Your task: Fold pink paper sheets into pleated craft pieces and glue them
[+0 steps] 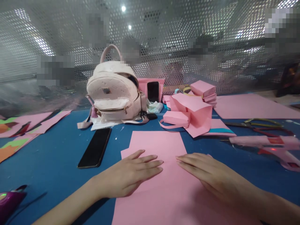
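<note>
Sheets of pink paper lie overlapping in front of me on the blue table. My left hand rests flat on the left part of the paper, fingers stretched out and slightly apart. On the right side, my right hand also lies on the paper with its fingers extended close together. Neither hand holds anything. A gap of bare pink paper separates the fingertips of both hands. Part of the paper's right side is hidden under my right hand and forearm.
A black phone lies left of the paper. Behind stand a cream backpack and folded pink paper pieces. To the right are a pink glue gun and scissors. A purple tool sits at lower left, near coloured paper.
</note>
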Tool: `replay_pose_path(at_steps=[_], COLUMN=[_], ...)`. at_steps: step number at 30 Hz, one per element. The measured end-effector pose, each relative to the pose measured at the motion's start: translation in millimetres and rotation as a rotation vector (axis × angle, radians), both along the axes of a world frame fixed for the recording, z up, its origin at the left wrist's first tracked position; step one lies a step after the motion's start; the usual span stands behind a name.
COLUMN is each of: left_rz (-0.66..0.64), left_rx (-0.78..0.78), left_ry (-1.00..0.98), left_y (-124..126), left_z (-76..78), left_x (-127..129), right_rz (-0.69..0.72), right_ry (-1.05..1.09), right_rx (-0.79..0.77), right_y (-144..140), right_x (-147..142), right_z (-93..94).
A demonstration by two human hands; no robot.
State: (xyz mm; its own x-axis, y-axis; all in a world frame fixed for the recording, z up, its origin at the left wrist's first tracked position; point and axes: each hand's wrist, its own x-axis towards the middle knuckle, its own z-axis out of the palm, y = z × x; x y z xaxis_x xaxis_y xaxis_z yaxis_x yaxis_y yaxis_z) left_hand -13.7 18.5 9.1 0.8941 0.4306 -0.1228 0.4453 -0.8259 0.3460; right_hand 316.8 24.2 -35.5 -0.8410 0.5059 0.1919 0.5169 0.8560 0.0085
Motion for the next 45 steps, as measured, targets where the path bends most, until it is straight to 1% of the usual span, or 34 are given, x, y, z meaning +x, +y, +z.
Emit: replay_pose_path(at_steps=[11,21,27,35,40,45], left_rz=[0.004,0.007,0.012,0.010,0.010,0.007], left_rx=[-0.045,-0.041,-0.038,-0.025,-0.014,-0.022], left_ry=[-0.047,-0.098,-0.065,-0.090,-0.062,-0.022], left_y=[-2.2,-3.1,-3.9,-4.0,-4.5,-3.2], left_z=[2.2,0.1,2.6,3.0,4.8,4.3], left_x=[0.8,1.2,2.6,2.1,3.0,1.5], right_rz=[-0.004,-0.003,0.002,0.001,-0.002,0.003], right_ry=[0.002,0.034,0.003,0.057,0.071,0.041], right_rx=[-0.016,-0.013,-0.001,-0.009,-0.027,-0.007], right_y=[1.2,0.5,0.6,0.5,-0.4,-0.6], right_x=[0.9,0.0,-1.3,0.6,-0.3,-1.6], right_z=[-3.2,0.5,2.1,-0.2,2.0,3.1])
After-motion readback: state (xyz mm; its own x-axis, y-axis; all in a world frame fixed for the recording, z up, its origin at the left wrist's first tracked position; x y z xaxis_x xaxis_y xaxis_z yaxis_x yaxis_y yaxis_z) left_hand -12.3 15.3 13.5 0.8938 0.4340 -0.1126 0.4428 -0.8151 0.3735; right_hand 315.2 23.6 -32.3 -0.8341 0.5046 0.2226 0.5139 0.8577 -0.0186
